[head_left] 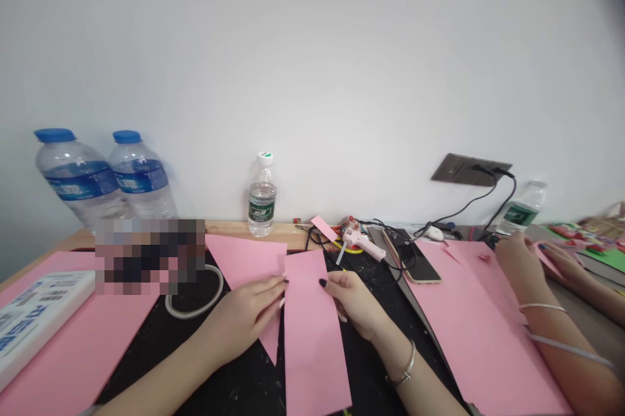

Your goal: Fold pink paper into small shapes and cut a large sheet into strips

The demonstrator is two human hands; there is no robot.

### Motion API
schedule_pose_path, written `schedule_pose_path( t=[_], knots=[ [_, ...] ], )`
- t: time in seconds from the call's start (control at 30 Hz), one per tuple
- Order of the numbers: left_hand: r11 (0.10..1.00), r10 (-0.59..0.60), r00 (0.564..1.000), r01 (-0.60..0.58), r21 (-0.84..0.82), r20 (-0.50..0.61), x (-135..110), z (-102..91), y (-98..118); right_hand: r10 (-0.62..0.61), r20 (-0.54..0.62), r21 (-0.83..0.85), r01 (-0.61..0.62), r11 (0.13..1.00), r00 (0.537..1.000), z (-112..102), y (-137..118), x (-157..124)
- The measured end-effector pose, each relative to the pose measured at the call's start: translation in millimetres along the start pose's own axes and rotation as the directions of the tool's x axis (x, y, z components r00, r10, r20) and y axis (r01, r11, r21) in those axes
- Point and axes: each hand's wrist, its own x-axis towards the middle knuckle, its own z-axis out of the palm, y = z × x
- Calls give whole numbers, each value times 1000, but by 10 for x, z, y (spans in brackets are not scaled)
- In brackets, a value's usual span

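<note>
Left hand (pixel 243 323): holding the left edge of a pink card strip (pixel 312 344), beside a pink card triangle (pixel 244 266);
Right hand (pixel 354 304): holding the strip's right edge;
Rest: hot glue gun (pixel 362 240), tape roll (pixel 193 313).

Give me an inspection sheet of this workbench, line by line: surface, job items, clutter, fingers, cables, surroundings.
surface: black work mat on a wooden table
job items: pink paper strip overlapping a pink paper piece
clutter: hot glue gun, phone, tape roll
fingers: left hand and right hand at the strip's edges
cables: black cords running from a wall socket
surroundings: white wall, water bottles, a co-worker's hand at right
</note>
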Motion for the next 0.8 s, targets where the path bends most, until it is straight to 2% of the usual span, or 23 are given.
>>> schedule_pose_path(
  t=[0.2, 0.33, 0.47, 0.63, 0.8],
  knots=[
    [978, -204, 968, 209, 20, -147, -6, 16, -116, 31, 34, 76, -33, 997, 999, 8, 14, -1],
    [926, -307, 942, 329, 185, -135, -8, 59, -211, -6, -29, 97, 9, 995, 1000, -3, 71, 29],
    [814, -481, 871, 487, 316, -102, -34, 104, -256, -37, -88, 113, 46, 993, 995, -31, 94, 59],
    [762, -544, 834, 534, 366, -85, -45, 99, -234, -13, -78, 140, 24, 990, 997, -15, 75, 57],
    [794, -493, 867, 484, 367, -76, -36, 71, -205, 70, 1, 128, -69, 989, 998, 4, 23, -1]
  ],
)
